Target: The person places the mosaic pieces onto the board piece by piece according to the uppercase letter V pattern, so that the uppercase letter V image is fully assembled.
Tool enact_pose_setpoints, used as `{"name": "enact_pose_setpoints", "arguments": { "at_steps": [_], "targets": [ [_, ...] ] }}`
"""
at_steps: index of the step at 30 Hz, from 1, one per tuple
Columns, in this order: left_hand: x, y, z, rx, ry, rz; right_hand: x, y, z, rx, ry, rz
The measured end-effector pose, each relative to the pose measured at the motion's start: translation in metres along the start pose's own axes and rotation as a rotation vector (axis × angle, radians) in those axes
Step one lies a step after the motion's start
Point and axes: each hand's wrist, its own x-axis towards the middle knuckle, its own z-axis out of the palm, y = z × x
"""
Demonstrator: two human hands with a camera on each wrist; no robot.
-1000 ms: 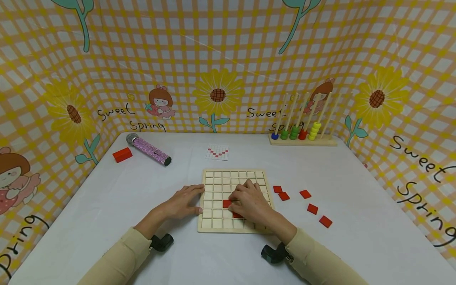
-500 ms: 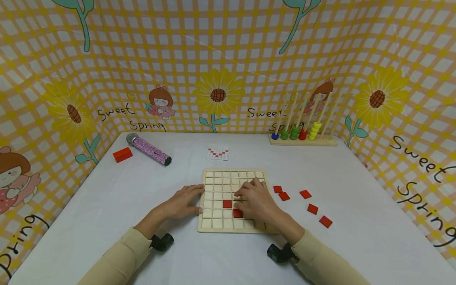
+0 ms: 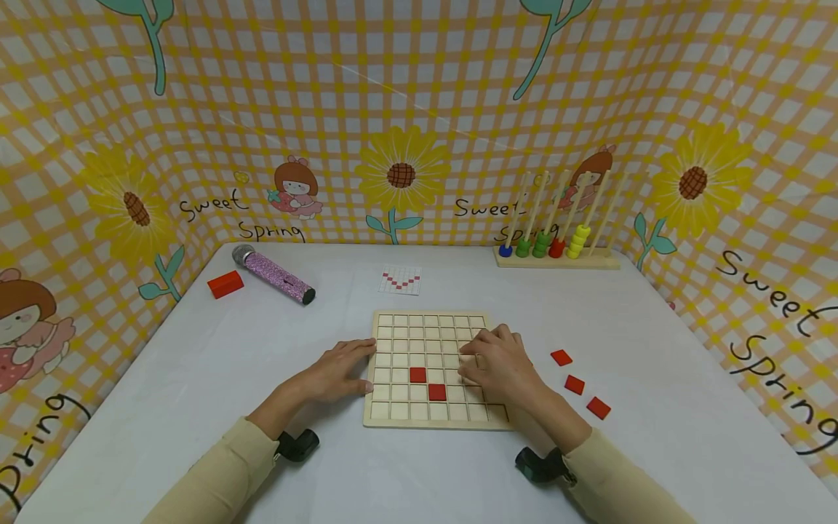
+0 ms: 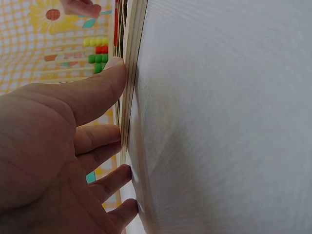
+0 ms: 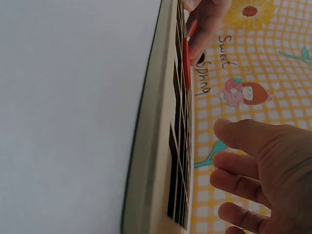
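A wooden grid board (image 3: 398, 411) lies on the white table, with two red square tiles (image 3: 417, 375) set diagonally in its cells. My left hand (image 3: 330, 372) rests against the board's left edge. In the left wrist view the thumb (image 4: 105, 90) and fingertips touch that wooden edge. Over the right part of the board hovers my right hand (image 3: 500, 367). Its fingers are loosely bent with nothing between them, and the right wrist view shows the hand (image 5: 263, 170) apart from the board. Loose red tiles (image 3: 575, 384) lie to its right.
A card (image 3: 400, 281) printed with a red V pattern lies behind the board. Further back are a glittery microphone (image 3: 275, 275), a red block (image 3: 225, 284) and a bead abacus (image 3: 556, 262). Patterned cloth (image 3: 419, 87) walls the table's back and sides.
My right hand has moved right, away from the red tiles in the grid, uncovering both; it now hides two loose tiles beside the board. My left hand has not moved.
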Motion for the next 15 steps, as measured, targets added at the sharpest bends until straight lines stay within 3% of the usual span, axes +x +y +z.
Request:
{"name": "enact_pose_setpoints", "arguments": {
  "at_steps": [15],
  "targets": [
    [0.001, -0.001, 0.002, -0.003, -0.001, -0.007, -0.016, 0.040, -0.011, 0.018, 0.010, 0.077]
  ]
}}
